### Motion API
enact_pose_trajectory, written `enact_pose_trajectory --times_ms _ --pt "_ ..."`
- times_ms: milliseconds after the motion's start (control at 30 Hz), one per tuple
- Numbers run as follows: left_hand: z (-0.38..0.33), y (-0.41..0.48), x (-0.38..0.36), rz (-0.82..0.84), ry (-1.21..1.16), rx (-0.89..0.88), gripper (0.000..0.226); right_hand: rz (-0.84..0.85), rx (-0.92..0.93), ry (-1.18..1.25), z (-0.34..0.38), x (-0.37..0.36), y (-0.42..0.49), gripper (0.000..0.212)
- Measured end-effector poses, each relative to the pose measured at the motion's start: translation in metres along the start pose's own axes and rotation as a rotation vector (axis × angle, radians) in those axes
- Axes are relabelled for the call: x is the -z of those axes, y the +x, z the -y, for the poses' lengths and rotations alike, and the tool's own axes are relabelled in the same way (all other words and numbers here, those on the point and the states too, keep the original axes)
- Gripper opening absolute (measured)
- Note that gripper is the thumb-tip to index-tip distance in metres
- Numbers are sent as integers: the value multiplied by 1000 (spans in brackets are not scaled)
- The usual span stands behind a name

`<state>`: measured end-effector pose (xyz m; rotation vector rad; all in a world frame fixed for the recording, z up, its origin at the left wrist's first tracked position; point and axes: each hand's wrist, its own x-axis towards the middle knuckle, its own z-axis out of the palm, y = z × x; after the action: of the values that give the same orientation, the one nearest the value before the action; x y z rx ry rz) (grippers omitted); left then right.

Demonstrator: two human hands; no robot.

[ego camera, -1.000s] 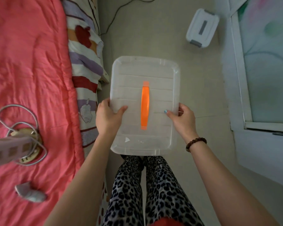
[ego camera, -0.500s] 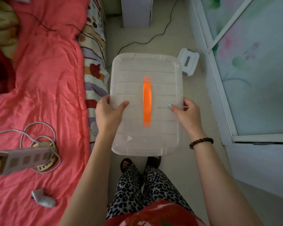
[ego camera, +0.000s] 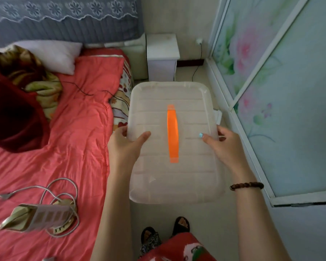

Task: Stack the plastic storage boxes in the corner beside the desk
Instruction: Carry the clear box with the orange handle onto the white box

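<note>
Box (ego camera: 173, 147) carried by 2 hands.
Left hand (ego camera: 123, 146) grips its 9 o'clock edge, right hand (ego camera: 225, 146) its 3 o'clock edge.

We count two boxes: translucent box (ego camera: 194, 166) mid-frame, white box (ego camera: 218, 117) at its right edge. Two hands: left hand (ego camera: 125, 146), right hand (ego camera: 225, 146). One power strip (ego camera: 45, 216).

A frosted white box (ego camera: 174, 176) with an orange handle (ego camera: 172, 133). A coral-pink bedspread (ego camera: 64, 140) — beside it, pale green panels (ego camera: 290, 91) with pink flowers. A dark brown bead bracelet (ego camera: 246, 185).
</note>
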<state>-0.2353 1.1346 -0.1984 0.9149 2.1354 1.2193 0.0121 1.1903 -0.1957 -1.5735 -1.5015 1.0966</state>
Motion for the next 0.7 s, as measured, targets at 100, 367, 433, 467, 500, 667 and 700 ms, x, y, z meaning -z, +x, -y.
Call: enact_pose_trajectory --times_ms 100,367,433,467,500,667,700 --pt "-20 -5 17 -18 16 -27 50 -23 41 12 22 8 -8 14" --pt "-44 -15 49 -69 4 -82 44 -71 92 106 65 10 -26 18" --pt "-46 -17 55 -78 11 -101 46 -74 98 119 71 10 -28 25" --pt "-46 -16 58 -83 10 -112 46 -72 102 122 73 9 -29 28" --pt "-47 -15 62 -89 9 -120 46 -68 106 123 77 7 -30 30" --pt "-48 -12 79 -110 30 -149 45 -38 113 144 85 -4 -34 27" --pt "-47 -12 83 -118 29 -151 44 -28 118 155 87 -6 -35 26"
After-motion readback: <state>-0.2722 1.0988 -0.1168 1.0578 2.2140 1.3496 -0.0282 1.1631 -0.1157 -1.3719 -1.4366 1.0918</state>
